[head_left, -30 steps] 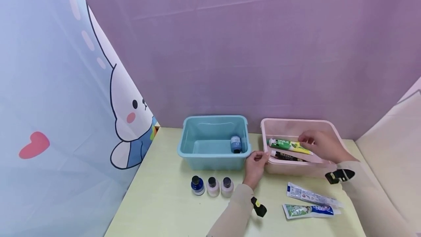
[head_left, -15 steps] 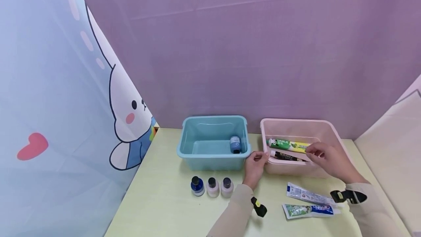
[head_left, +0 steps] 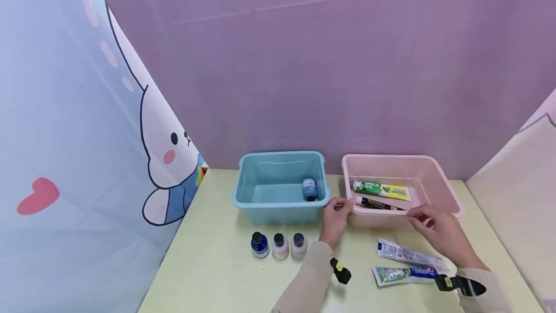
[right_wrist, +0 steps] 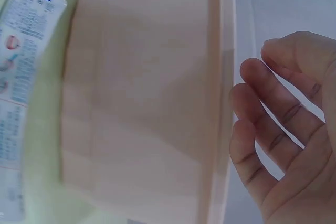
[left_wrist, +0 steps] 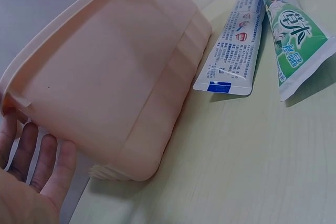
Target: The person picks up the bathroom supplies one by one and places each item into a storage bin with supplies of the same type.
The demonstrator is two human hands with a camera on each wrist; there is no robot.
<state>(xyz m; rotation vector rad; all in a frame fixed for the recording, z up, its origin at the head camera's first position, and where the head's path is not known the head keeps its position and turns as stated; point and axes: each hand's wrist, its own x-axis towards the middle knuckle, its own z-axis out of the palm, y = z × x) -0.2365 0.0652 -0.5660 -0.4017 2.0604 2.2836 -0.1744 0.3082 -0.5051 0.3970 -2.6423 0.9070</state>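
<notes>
My left hand (head_left: 335, 222) holds the front left corner of the pink bin (head_left: 382, 222), its fingers (left_wrist: 62, 167) at the rim. My right hand (head_left: 444, 233) hovers by the bin's front rim, fingers (right_wrist: 247, 150) loosely bent and nothing held. Inside the pink bin lie a green and yellow toothpaste tube (head_left: 380, 190) and, in front of it, a black toothpaste tube (head_left: 379, 204). Below the right hand, a white toothpaste tube (head_left: 408, 254) and a green and blue toothpaste tube (head_left: 401, 275) lie on the table; wrist and hand partly cover their right ends.
A blue bin (head_left: 278, 212) stands left of the pink one, with a blue bottle (head_left: 309, 189) inside. In front of it are a dark blue bottle (head_left: 260, 245) and two pale bottles (head_left: 280, 247) on the table (head_left: 208, 264). A purple backdrop (head_left: 321, 71) rises behind.
My right hand has drawn back from above the green and yellow tube, towards me and over the bin's front rim. The left hand has stayed at the corner.
</notes>
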